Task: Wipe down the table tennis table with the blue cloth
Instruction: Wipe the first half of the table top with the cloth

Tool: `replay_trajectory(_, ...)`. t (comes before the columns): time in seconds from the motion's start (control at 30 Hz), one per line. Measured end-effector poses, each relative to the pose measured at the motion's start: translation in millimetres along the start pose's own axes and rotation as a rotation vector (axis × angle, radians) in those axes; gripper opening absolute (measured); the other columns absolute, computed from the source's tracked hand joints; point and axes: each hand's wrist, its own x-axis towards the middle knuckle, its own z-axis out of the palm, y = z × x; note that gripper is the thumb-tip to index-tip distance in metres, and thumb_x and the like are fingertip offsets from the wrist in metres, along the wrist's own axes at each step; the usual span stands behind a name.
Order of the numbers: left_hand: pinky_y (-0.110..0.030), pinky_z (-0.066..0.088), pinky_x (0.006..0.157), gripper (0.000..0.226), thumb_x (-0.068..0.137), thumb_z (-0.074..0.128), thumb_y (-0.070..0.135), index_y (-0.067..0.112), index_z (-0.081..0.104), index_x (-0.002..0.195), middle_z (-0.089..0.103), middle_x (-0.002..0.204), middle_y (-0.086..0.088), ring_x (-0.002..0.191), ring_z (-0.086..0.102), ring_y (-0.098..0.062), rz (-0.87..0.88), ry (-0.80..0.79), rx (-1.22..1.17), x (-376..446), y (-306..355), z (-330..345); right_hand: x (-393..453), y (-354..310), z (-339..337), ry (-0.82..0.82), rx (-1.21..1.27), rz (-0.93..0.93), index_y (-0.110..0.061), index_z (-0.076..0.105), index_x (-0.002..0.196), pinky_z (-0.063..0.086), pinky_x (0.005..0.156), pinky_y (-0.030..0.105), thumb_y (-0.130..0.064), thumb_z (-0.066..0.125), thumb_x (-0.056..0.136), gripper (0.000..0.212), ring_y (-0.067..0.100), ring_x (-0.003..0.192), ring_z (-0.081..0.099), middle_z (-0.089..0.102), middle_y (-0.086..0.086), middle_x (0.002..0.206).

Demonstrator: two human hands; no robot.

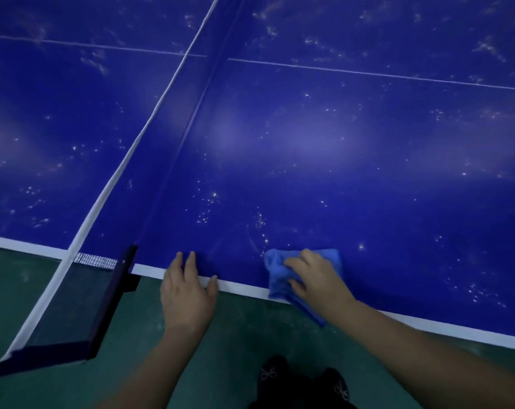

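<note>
The dark blue table tennis table [324, 149] fills most of the view, speckled with pale dust marks. A crumpled blue cloth [277, 273] lies on its near white edge line, partly hanging over the side. My right hand [315, 278] presses on the cloth with fingers spread over it. My left hand [185, 287] rests flat on the table's near edge, fingers straight, thumb along the white line, holding nothing.
The net [150, 125] with its white top band runs from the near left to the far middle. Its dark post and clamp [108, 299] stick out over the green floor [235, 335] left of my left hand. My dark shoes [303, 382] stand below.
</note>
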Motion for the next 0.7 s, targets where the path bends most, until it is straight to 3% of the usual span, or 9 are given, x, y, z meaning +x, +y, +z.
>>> replay_trajectory(0.1, -0.045, 0.017, 0.119, 0.079, 0.089, 0.058, 0.052, 0.009, 0.032, 0.151, 0.02, 0.159, -0.016, 0.146, 0.018, -0.034, -0.02, -0.013, 0.054, 8, -19, 5, 25, -25, 18, 0.015, -0.001, -0.156, -0.01, 0.069, 0.107, 0.045, 0.072, 0.044, -0.012, 0.066, 0.08, 0.027, 0.035, 0.088, 0.058, 0.06, 0.014, 0.096)
replay_trajectory(0.2, -0.042, 0.009, 0.12, 0.082, 0.091, 0.045, 0.061, 0.014, 0.02, 0.154, 0.011, 0.162, -0.012, 0.149, 0.007, -0.029, -0.004, -0.026, 0.093, 10, -26, 10, 56, -12, 14, 0.126, -0.01, 0.101, -0.014, 0.065, 0.115, 0.043, 0.083, 0.045, -0.016, 0.06, 0.087, 0.028, 0.033, 0.098, 0.053, 0.058, 0.013, 0.106)
replay_trajectory(0.27, -0.04, 0.005, 0.121, 0.079, 0.094, 0.036, 0.061, 0.016, 0.015, 0.155, 0.004, 0.163, -0.009, 0.15, 0.001, -0.026, -0.019, -0.03, 0.088, 9, -26, 12, 54, 4, 10, 0.236, 0.02, 0.274, -0.011, 0.065, 0.114, 0.044, 0.081, 0.046, -0.014, 0.064, 0.085, 0.029, 0.033, 0.096, 0.053, 0.058, 0.013, 0.103)
replay_trajectory(0.3, -0.04, 0.005, 0.122, 0.077, 0.095, 0.033, 0.059, 0.016, 0.013, 0.156, 0.002, 0.163, -0.009, 0.15, -0.001, -0.025, -0.03, -0.029, 0.075, 9, -24, 12, 49, 6, 10, 0.258, 0.016, 0.262, -0.01, 0.066, 0.112, 0.046, 0.077, 0.045, -0.012, 0.067, 0.083, 0.029, 0.033, 0.091, 0.054, 0.057, 0.012, 0.098)
replay_trajectory(0.43, -0.036, -0.002, 0.122, 0.072, 0.098, 0.029, 0.054, 0.017, 0.009, 0.156, -0.003, 0.164, -0.007, 0.15, -0.006, -0.022, -0.067, -0.05, 0.074, 9, -18, 11, 45, -15, 25, 0.122, 0.01, -0.133, -0.009, 0.069, 0.102, 0.046, 0.065, 0.043, -0.009, 0.075, 0.075, 0.027, 0.033, 0.076, 0.056, 0.057, 0.011, 0.086)
replay_trajectory(0.53, -0.031, -0.006, 0.121, 0.072, 0.098, 0.028, 0.055, 0.016, 0.008, 0.156, -0.003, 0.164, -0.006, 0.15, -0.006, -0.021, -0.067, -0.058, 0.103, 11, -18, 8, 105, -39, 23, 0.073, 0.02, -0.267, -0.01, 0.068, 0.107, 0.041, 0.073, 0.041, -0.013, 0.069, 0.082, 0.026, 0.033, 0.084, 0.055, 0.057, 0.013, 0.092)
replay_trajectory(0.63, -0.031, -0.003, 0.121, 0.074, 0.098, 0.027, 0.055, 0.013, 0.008, 0.156, -0.001, 0.164, -0.005, 0.15, -0.001, -0.02, -0.089, -0.061, 0.139, 14, -24, 5, 150, -26, 11, 0.154, 0.04, -0.044, -0.012, 0.065, 0.115, 0.042, 0.082, 0.045, -0.019, 0.06, 0.089, 0.027, 0.032, 0.094, 0.052, 0.055, 0.014, 0.101)
replay_trajectory(0.7, -0.031, -0.003, 0.121, 0.073, 0.098, 0.025, 0.054, 0.015, 0.005, 0.156, -0.005, 0.164, -0.004, 0.15, -0.004, -0.019, -0.121, -0.074, 0.133, 16, -24, 4, 142, -6, 2, 0.251, 0.026, 0.112, -0.009, 0.065, 0.112, 0.045, 0.078, 0.046, -0.016, 0.063, 0.088, 0.026, 0.032, 0.091, 0.053, 0.056, 0.013, 0.097)
